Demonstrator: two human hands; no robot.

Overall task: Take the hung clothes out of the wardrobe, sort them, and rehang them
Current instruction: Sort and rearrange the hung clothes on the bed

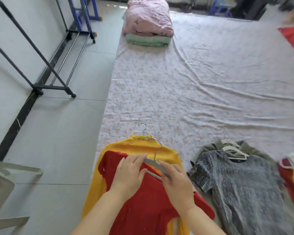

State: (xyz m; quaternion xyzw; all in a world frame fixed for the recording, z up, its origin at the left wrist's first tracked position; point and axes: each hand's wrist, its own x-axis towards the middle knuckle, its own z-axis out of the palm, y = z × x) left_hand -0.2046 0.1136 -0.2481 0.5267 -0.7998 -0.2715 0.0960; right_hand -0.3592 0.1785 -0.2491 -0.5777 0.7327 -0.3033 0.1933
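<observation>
Both forearms come in from the bottom edge and converge over the red sweater (143,206), which lies flat at the near end of the bed (185,85), on top of a yellow sweater (139,147) that shows above its shoulders and down its left side. Left hand (131,173): palm down on the red sweater's left shoulder, fingers nearly straight and laid over the left end of the grey hanger (154,163), thumb pointing toward the hanger's lower bar; no curl round anything. Right hand (176,182): wrist slightly raised, fingers curled over the hanger's right arm with the thumb underneath, a clear grip. The hanger sits at the red sweater's neckline, tilted down to the right, its hook arching up over the yellow knit. A second metal hook (142,127) sticks out just beyond the yellow collar, above the red sweater. Right of the red sweater, apart from it: a grey marled top (244,187) on an olive garment (210,147), with white hangers (232,150) at their collars. Far beyond the red sweater, at the bed's other end, pink bedding (148,17) is stacked on a green folded blanket (146,41). Up and to the left of the red sweater, on the tiled floor, a bare clothes rack (46,68).
</observation>
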